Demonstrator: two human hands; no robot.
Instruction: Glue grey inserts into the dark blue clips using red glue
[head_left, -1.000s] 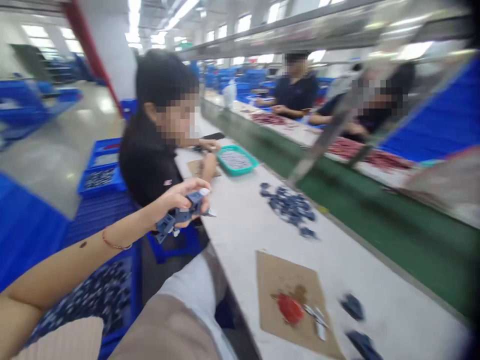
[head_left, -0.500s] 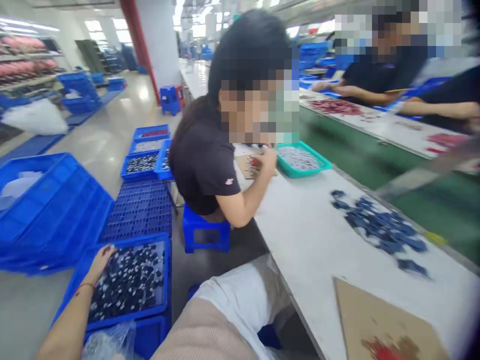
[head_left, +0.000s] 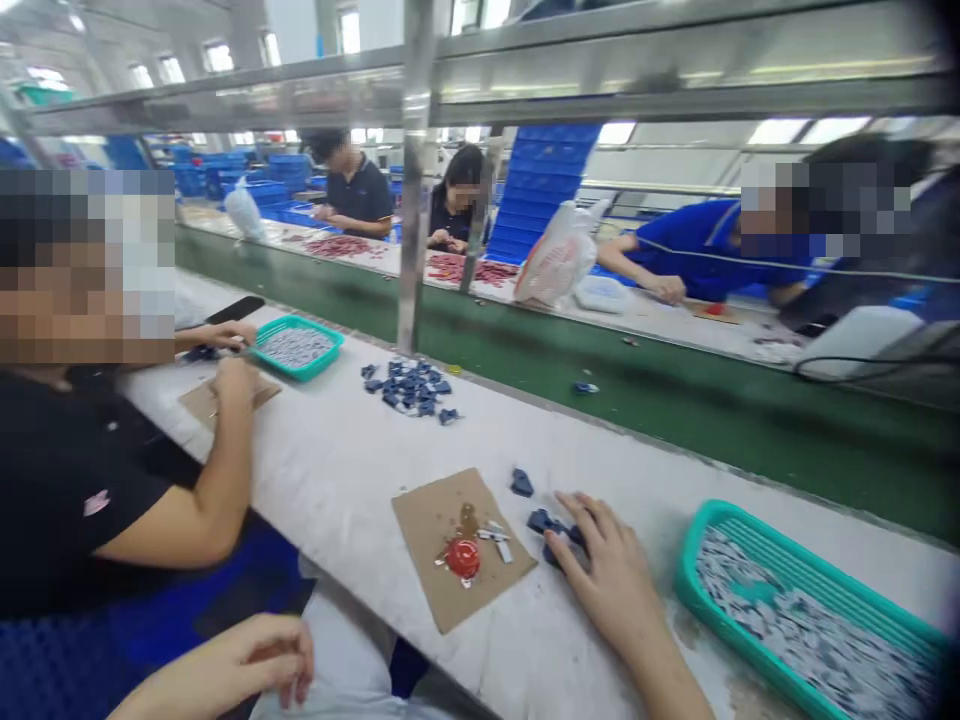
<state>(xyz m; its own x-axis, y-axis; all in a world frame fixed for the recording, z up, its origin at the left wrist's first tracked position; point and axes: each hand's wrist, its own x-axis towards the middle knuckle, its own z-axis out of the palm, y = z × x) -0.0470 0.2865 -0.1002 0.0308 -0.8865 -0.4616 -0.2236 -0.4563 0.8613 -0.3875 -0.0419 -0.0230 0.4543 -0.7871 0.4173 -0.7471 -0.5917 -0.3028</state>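
Note:
My right hand (head_left: pixel 611 570) rests on the white table (head_left: pixel 330 470) with fingers spread over a few dark blue pieces (head_left: pixel 551 522). Over my lap, at the lower left, my left hand (head_left: pixel 259 655) hangs with loosely curled fingers; no object shows in it. Between the hands lies a brown cardboard square (head_left: pixel 427 520) bearing a red round blob (head_left: pixel 463 558) and small whitish strips (head_left: pixel 496 540). To the right of my right hand stands a green basket (head_left: pixel 694 560) of small grey-white pieces (head_left: pixel 817 630).
A pile of dark blue pieces (head_left: pixel 412 387) lies farther back. At the left a co-worker (head_left: pixel 187 530) works beside another green basket (head_left: pixel 304 372). A metal post (head_left: pixel 412 200) rises at the table's back edge, and other people sit beyond the green strip (head_left: pixel 637 400).
The view has swung right, from the blue trays to the table. My left hand has left the tray of dark pieces and is over my lap. My right hand has come into view.

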